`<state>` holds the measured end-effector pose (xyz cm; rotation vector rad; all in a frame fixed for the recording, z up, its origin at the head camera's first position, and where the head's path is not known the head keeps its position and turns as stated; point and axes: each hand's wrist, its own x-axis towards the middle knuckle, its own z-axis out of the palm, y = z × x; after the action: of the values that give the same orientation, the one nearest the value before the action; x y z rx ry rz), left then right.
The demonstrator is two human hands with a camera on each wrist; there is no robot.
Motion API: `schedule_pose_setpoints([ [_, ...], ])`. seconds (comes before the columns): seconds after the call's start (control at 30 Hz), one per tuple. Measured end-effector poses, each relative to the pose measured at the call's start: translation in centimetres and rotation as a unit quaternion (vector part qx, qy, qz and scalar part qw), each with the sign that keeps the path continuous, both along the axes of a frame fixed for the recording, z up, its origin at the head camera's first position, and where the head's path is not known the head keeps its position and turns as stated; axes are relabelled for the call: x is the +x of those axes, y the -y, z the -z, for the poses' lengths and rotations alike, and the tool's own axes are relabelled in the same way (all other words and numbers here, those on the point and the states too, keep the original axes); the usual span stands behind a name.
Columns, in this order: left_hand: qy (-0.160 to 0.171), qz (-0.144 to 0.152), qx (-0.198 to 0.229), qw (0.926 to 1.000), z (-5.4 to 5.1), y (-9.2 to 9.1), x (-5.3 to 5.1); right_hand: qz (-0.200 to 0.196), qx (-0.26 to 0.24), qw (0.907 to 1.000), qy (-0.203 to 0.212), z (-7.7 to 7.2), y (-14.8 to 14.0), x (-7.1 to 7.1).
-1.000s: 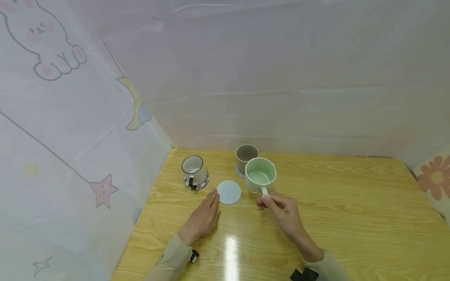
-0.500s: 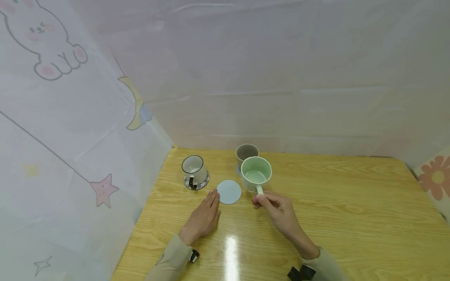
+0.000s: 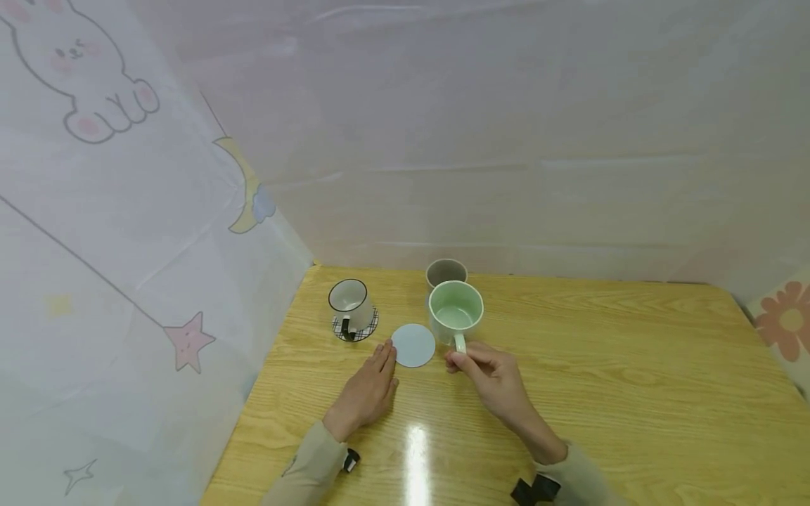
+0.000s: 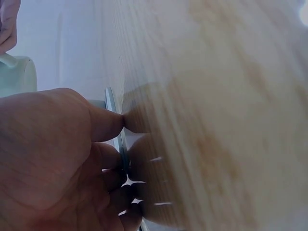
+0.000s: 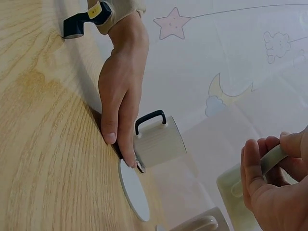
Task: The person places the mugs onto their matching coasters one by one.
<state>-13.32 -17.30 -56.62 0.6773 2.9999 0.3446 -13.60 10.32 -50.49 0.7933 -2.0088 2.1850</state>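
Observation:
A pale green mug (image 3: pixel 455 313) is held by its handle in my right hand (image 3: pixel 500 383), raised above the table just right of a round light-blue coaster (image 3: pixel 413 346). In the right wrist view, the fingers curl around the mug's handle (image 5: pixel 273 158). My left hand (image 3: pixel 363 393) lies with straight fingers on the table, the fingertips touching the coaster's left edge; the left wrist view has them at the coaster's rim (image 4: pixel 111 98). A white mug with black rim and handle (image 3: pixel 351 306) stands on a checked coaster (image 3: pixel 370 329) at the left.
Behind the green mug stands a grey-brown cup (image 3: pixel 446 270), partly hidden by it. The wooden table (image 3: pixel 633 365) stretches away to the right. A pale printed sheet (image 3: pixel 411 140) hangs along the table's back and left sides.
My right hand has carried the green mug left, closer to the light-blue coaster, and it now covers more of the grey-brown cup. The left hand has stayed in place.

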Motion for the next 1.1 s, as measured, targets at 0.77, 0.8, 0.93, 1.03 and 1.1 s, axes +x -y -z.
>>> schedule_pose_setpoints([
  [0.77, 0.028, -0.016, -0.026, 0.9991, -0.2, -0.1, 0.1, -0.012, 0.012, 0.9997, 0.019, 0.5, 1.5, -0.6],
  [0.8, 0.031, -0.017, -0.024, 0.9991, -0.2, -0.1, 0.1, -0.012, 0.012, 0.9997, 0.016, 0.6, 1.5, -0.6],
  [0.93, 0.029, -0.018, -0.026, 0.9991, -0.3, -0.2, 0.1, -0.015, 0.003, 0.9998, 0.01, 1.0, 1.7, -0.7],
  [1.03, 0.03, -0.018, -0.028, 0.999, -0.3, -0.2, 0.1, -0.018, -0.002, 0.9998, 0.007, 1.3, 1.9, -0.8],
  [1.1, 0.03, -0.018, -0.027, 0.999, -0.2, -0.2, 0.0, -0.021, -0.004, 0.9998, 0.007, 1.4, 2.0, -0.8],
])
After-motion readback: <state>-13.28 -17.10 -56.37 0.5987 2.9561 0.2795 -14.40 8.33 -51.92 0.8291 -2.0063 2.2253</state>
